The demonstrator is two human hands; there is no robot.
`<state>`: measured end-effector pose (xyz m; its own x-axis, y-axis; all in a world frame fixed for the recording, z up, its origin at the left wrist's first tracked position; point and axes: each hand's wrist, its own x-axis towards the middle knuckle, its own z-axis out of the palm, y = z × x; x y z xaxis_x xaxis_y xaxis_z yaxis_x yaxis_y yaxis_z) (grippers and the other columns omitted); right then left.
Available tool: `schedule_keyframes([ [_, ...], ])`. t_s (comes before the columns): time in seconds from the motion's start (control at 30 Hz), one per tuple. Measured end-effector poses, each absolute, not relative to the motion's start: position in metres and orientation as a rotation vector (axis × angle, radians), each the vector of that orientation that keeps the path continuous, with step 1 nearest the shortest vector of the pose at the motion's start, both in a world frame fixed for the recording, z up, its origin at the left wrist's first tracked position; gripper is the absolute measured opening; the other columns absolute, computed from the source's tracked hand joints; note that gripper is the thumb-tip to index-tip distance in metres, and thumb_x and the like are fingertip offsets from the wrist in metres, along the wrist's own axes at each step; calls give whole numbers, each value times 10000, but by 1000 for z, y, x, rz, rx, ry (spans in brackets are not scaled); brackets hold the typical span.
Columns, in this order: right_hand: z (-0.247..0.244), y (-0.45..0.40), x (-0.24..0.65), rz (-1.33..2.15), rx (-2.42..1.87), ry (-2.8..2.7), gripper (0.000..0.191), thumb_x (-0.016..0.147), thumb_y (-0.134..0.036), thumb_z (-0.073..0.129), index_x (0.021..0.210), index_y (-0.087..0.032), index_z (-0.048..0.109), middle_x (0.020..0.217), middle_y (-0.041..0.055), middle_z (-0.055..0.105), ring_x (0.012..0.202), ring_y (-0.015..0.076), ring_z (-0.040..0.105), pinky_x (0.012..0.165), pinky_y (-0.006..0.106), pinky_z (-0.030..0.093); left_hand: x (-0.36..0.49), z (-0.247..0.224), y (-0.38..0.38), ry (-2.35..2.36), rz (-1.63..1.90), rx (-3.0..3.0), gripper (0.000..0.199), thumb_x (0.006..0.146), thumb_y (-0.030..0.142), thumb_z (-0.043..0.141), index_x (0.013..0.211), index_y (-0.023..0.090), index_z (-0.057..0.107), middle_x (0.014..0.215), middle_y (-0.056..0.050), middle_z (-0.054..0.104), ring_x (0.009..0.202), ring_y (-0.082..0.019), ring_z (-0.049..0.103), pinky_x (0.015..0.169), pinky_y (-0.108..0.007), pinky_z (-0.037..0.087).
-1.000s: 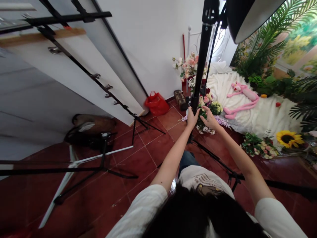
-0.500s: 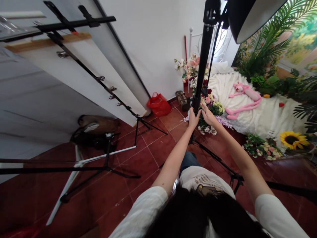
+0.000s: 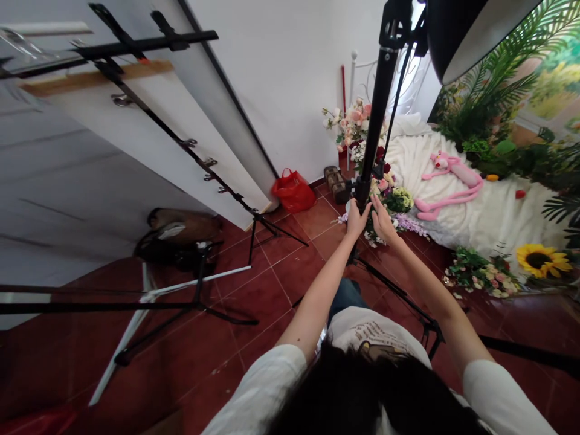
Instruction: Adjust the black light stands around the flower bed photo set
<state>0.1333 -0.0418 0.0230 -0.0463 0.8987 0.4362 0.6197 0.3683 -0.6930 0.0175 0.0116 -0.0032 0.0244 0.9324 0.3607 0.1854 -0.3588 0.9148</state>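
Note:
A black light stand (image 3: pixel 375 121) rises in front of me, slightly tilted in view, with a dark lamp shade (image 3: pixel 473 36) with a pale inside at its top. My left hand (image 3: pixel 357 219) is wrapped round the pole just under its collar (image 3: pixel 362 190). On the pole's right side, my right hand (image 3: pixel 383 222) has its fingers stretched upward beside the collar; whether they touch it I cannot tell. A thinner black rod or cord (image 3: pixel 399 96) runs down next to the pole. The stand's lower part is partly hidden by my hands and body.
Artificial flowers (image 3: pixel 356 124) stand behind the pole. To the right, a pink plush toy (image 3: pixel 457 178) lies on white cloth (image 3: pixel 498 211), near a sunflower (image 3: pixel 541 260). At left are a clamped backdrop stand (image 3: pixel 172 133) and tripod legs (image 3: pixel 199 296). A red bag (image 3: pixel 294 192) sits by the wall.
The whole view has shifted slightly, so the surroundings appear a little further right. Both hands stay at the same height on the pole, with little visible change in their pose.

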Motion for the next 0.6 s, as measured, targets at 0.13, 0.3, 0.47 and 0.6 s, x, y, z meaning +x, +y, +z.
schedule_keyframes([
  [0.13,33,-16,135,448,-1335,-1720,670,1005,-576,291,1517,-155,385,1430,170,582,1405,271,482,1215,526,310,17,-5,13,1147,1388,1648,452,915,616,529,1095,204,489,1040,-120,647,969,-231,666,854,-385,539],
  [0.3,42,11,144,635,-1408,-1579,722,980,-685,241,1444,-158,413,1152,147,704,1220,280,621,1135,502,404,17,-6,14,1146,1407,1666,477,904,652,517,1084,212,477,1036,-116,634,990,-243,656,877,-393,525],
  [0.47,30,28,140,782,-1471,-1219,687,970,-705,201,1372,-193,418,1068,129,692,1048,260,677,971,451,529,18,-6,14,1166,1412,1637,511,875,687,536,1079,221,479,997,-109,629,972,-257,659,860,-393,524],
  [0.6,18,31,133,791,-1470,-1093,651,938,-711,306,1362,-227,405,1271,130,599,1068,220,668,862,374,584,18,-4,14,1151,1410,1637,515,878,685,531,1081,214,482,1024,-125,639,994,-268,665,870,-407,531],
])
